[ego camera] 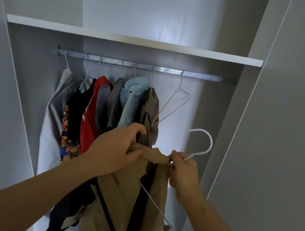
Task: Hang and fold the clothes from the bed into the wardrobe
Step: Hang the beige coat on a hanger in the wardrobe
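I face the open wardrobe. A tan garment (pixel 124 202) with dark stripes hangs down in front of me, partly threaded on a white wire hanger (pixel 206 143). My left hand (pixel 116 153) is closed on the garment's collar. My right hand (pixel 184 172) pinches the hanger's neck together with the collar edge; the hook points up and to the right. The metal rail (pixel 205 77) runs across above. Several garments (pixel 106 105) hang on its left half: grey, black, red, light blue, brown.
An empty pink wire hanger (pixel 171 106) hangs on the rail right of the clothes. A white shelf (pixel 134 40) spans the wardrobe above the rail. The wardrobe door (pixel 289 119) stands open at the right. The rail's right part is bare.
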`<action>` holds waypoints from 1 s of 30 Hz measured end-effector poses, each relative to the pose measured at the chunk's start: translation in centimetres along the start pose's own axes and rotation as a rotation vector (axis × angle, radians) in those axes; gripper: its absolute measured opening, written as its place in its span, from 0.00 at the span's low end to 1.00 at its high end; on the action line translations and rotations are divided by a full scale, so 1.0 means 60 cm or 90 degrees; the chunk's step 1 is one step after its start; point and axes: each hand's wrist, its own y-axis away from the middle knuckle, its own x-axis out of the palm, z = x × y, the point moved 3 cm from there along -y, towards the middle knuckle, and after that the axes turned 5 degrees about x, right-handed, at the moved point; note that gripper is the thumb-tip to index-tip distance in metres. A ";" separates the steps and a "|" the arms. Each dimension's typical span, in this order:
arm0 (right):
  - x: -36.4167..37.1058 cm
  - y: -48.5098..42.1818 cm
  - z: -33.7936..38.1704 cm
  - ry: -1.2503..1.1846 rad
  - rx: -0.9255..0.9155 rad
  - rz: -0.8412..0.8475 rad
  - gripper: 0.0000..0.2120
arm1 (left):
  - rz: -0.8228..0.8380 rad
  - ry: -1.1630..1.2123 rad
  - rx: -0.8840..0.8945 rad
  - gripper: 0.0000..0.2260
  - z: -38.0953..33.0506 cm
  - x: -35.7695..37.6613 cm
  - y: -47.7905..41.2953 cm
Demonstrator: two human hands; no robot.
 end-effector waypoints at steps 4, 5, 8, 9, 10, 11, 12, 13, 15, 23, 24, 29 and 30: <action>-0.002 0.001 0.021 -0.031 -0.054 0.033 0.18 | -0.041 -0.236 0.121 0.15 -0.003 0.029 -0.001; -0.004 0.002 0.029 -0.041 -0.065 0.032 0.18 | -0.057 -0.228 0.139 0.17 -0.006 0.032 -0.005; -0.018 0.005 0.055 -0.039 -0.123 0.002 0.13 | -0.144 -0.206 0.192 0.27 -0.014 0.032 -0.024; -0.024 0.006 0.063 -0.030 -0.150 -0.012 0.09 | -0.168 -0.203 0.195 0.28 -0.017 0.030 -0.028; -0.030 0.005 0.069 -0.020 -0.181 -0.029 0.05 | -0.191 -0.204 0.189 0.27 -0.020 0.028 -0.032; -0.036 0.006 0.074 -0.007 -0.214 -0.055 0.04 | -0.193 -0.194 0.161 0.25 -0.021 0.025 -0.038; -0.042 0.006 0.074 0.009 -0.248 -0.094 0.06 | -0.186 -0.168 0.112 0.21 -0.019 0.021 -0.045; -0.049 0.009 0.073 0.023 -0.280 -0.140 0.08 | -0.183 -0.136 0.051 0.17 -0.015 0.017 -0.051; -0.061 0.021 0.066 0.035 -0.349 -0.212 0.11 | -0.208 -0.065 -0.055 0.12 0.000 0.009 -0.062; -0.041 -0.004 -0.038 0.399 -0.180 0.008 0.25 | -0.293 0.219 -0.112 0.06 0.025 -0.067 -0.094; -0.035 -0.009 -0.043 0.393 -0.162 0.074 0.27 | -0.296 0.239 -0.101 0.07 0.026 -0.077 -0.095; -0.001 -0.019 -0.041 0.291 -0.098 0.256 0.05 | -0.310 0.300 -0.111 0.08 0.042 -0.113 -0.089; 0.006 -0.022 -0.038 0.294 -0.097 0.264 0.05 | -0.308 0.304 -0.117 0.09 0.046 -0.117 -0.086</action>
